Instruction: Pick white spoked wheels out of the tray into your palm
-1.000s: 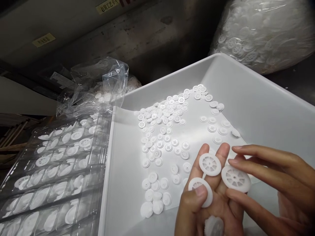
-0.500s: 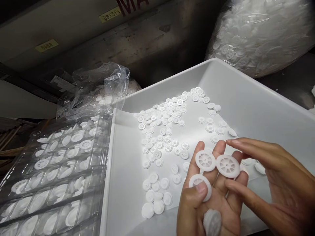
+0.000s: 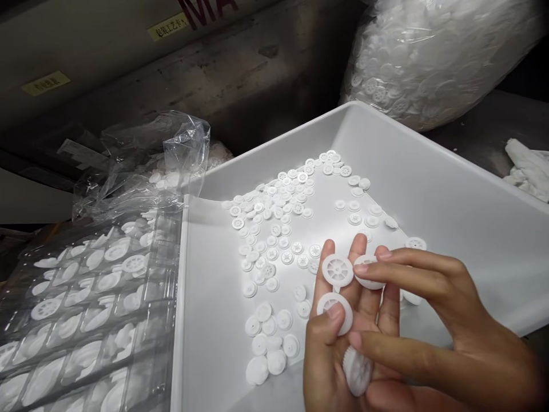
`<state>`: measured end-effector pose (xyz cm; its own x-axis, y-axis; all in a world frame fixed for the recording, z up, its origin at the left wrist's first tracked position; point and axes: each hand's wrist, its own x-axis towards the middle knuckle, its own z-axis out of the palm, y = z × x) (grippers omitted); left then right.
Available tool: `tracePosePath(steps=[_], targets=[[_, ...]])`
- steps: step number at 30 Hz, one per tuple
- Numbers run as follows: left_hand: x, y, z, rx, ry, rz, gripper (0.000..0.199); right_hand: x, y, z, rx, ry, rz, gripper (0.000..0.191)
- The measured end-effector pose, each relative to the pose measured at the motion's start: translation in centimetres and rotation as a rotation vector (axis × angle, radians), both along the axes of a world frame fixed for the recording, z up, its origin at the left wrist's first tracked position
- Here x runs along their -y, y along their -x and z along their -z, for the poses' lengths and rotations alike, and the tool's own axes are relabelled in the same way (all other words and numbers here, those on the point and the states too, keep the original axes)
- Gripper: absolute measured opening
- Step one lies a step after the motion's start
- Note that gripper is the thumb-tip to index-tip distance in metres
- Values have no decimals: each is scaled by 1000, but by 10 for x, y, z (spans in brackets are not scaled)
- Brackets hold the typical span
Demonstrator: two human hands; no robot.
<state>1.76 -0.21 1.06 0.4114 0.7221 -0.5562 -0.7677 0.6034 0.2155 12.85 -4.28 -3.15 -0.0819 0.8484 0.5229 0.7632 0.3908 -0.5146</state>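
Observation:
My left hand, palm up over the tray, holds several white plastic gears. Its thumb presses one spoked gear, and another gear sits just above that on the fingers. A thicker toothed gear stands tilted in the palm. From the right, my right hand reaches across with its thumb and fingers apart. Its fingertips lie over a further gear on the left fingers, partly hiding it, while its thumb tip is by the toothed gear.
Many loose white gears lie in the large grey-white tray. At the left is a clear compartment tray filled with white parts. A clear plastic bag sits behind it. A bulging bag of gears stands at the back right.
My right hand has moved left over the left palm, its fingers now covering part of one gear. The left hand has shifted slightly left in view, still holding the gears.

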Motion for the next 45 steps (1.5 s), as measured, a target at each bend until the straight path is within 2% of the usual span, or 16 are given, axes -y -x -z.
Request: tracePosePath(steps=[5, 8, 12, 16, 20, 22, 29, 34, 36, 37, 40, 45], targets=[[-3, -3, 3, 2, 79, 7, 66, -2, -6, 2, 0, -41, -16, 14], [-4, -6, 1, -24, 83, -8, 62, 0, -4, 0, -19, 26, -40, 20], [-6, -10, -3, -72, 91, -51, 62, 1, -4, -7, -107, 70, -98, 16], [-6, -10, -2, -92, 93, -79, 56, -1, -6, -9, -220, 83, -10, 13], [-5, -8, -1, -88, 94, -114, 47, -2, -8, -7, -226, 121, 34, 9], [-4, -8, -1, -75, 106, -140, 44, -1, -8, -6, -238, 85, 80, 3], [-4, -8, -3, -65, 127, -173, 41, 0, -4, -2, -222, -26, 113, 25], [-5, -8, -5, -59, 100, -177, 46, -3, -6, 3, -210, -55, 93, 18], [-5, -9, -5, -38, 114, -194, 47, -4, -10, 4, -167, -78, 51, 8], [-5, -9, -5, -27, 125, -205, 47, -4, -12, 4, -141, -88, 15, 12], [-5, -9, -5, -11, 138, -224, 46, -2, -14, 2, -151, -46, -63, 24], [-4, -7, -3, -55, 77, -209, 47, 5, -11, 0, -224, 50, -12, 25]])
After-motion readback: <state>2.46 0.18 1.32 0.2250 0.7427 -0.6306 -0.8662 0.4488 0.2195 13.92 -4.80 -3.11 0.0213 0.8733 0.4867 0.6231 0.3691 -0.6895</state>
